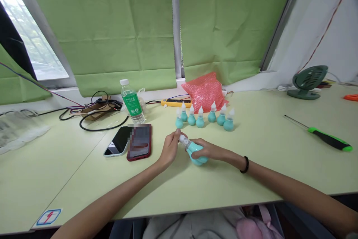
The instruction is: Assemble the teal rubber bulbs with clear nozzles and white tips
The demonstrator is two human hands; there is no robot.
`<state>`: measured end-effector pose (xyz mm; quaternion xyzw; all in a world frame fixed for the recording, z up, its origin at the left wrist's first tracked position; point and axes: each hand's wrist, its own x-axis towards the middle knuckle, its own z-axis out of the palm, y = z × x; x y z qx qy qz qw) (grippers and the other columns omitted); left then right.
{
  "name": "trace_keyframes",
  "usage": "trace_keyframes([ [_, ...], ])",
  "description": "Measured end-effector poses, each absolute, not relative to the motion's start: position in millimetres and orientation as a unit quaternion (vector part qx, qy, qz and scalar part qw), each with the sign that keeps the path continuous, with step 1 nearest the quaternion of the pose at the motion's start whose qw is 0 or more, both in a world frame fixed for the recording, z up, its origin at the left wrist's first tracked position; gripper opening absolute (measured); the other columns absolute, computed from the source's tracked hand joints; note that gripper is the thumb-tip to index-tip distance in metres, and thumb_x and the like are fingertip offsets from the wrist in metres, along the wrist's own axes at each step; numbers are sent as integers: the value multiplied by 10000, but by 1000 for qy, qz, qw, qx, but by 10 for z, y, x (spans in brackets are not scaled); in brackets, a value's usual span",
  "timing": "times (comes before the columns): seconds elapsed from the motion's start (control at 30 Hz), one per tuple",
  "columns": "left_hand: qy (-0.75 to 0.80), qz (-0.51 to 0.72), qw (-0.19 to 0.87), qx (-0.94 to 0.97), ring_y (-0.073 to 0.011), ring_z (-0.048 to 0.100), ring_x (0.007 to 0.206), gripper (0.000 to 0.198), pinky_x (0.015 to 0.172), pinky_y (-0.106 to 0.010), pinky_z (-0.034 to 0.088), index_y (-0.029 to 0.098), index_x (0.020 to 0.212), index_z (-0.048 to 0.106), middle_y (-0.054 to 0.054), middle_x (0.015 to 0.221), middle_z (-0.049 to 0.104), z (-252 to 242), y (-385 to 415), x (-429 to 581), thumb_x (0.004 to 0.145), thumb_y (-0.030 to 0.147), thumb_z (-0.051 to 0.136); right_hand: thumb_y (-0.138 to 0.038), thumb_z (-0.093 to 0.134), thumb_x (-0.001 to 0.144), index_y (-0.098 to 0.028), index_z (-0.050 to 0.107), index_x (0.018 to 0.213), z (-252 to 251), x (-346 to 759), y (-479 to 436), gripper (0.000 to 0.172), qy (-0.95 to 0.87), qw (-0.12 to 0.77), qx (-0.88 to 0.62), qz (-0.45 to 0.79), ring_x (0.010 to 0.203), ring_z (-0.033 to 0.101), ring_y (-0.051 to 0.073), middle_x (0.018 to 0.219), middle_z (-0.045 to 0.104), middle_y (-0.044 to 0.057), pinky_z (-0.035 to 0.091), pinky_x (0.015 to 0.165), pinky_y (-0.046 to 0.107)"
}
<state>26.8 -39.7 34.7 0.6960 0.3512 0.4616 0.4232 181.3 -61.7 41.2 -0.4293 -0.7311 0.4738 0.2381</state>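
A teal bulb nasal aspirator (199,160) with a clear neck and whitish tip is held tilted above the table, its tip pointing up and to the left. My right hand (208,149) wraps around the bulb. At the other end, the thumb and fingers of my left hand (171,145) pinch the tip. Just beyond my hands stand several similar nasal aspirators (200,121), teal bulbs down and pale tips up, in a loose cluster. The fingers on the far side of the held bulb are partly hidden.
Two phones (140,142) and a water bottle (132,101) stand or lie to the left, with tangled black cables (96,114) behind. A pink bubble-wrap bag (205,91) and yellow device (167,102) sit at the back. A screwdriver (327,136) and green fan (307,80) are right.
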Motion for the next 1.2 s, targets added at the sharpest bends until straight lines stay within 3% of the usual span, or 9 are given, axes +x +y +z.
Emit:
trace_keyframes([
  [0.13,356,432,330,760,-98,384,509,359,499,-211,317,146,645,499,17,533,422,266,-343,217,815,380,285,-198,534,584,-161,434,703,396,1869,-625,160,-777,204,-441,399,553,386,80,642,414,-36,312,482,182],
  [0.4,385,447,371,717,-68,241,441,383,418,-204,205,165,479,283,50,458,247,163,-305,250,778,402,309,-146,500,584,-158,461,757,298,1772,-744,178,-793,224,-429,369,547,423,81,678,496,-22,321,481,181],
  [0.63,382,395,472,689,-46,230,363,462,356,-190,190,172,453,266,62,399,243,208,-248,247,692,553,373,-157,485,598,-161,415,698,257,1744,-762,122,-799,221,-441,344,499,362,64,598,423,-42,287,448,176],
  [0.83,396,338,472,711,-42,228,311,480,317,-183,198,184,458,247,63,364,257,215,-267,220,717,586,284,-157,460,592,-164,430,742,254,1743,-803,154,-862,186,-435,181,544,406,101,632,470,-10,302,484,207],
  [0.97,425,299,406,752,-52,252,315,481,332,-193,225,176,473,278,45,386,300,236,-217,182,767,547,192,-163,479,567,-146,472,850,249,1857,-666,283,-866,182,-466,10,739,450,190,779,522,64,336,643,286],
  [1.03,453,288,324,779,-73,332,357,480,376,-201,258,168,480,306,25,418,347,242,-160,144,787,514,176,-180,480,584,-145,473,906,256,1937,-581,324,-854,190,-484,-3,772,456,197,824,525,74,342,672,294],
  [1.2,518,221,89,821,-213,530,670,331,542,-262,323,147,572,462,-69,610,523,188,-11,87,761,404,371,-167,480,591,-144,469,943,256,2018,-501,353,-846,227,-482,8,819,459,204,885,532,76,357,709,298],
])
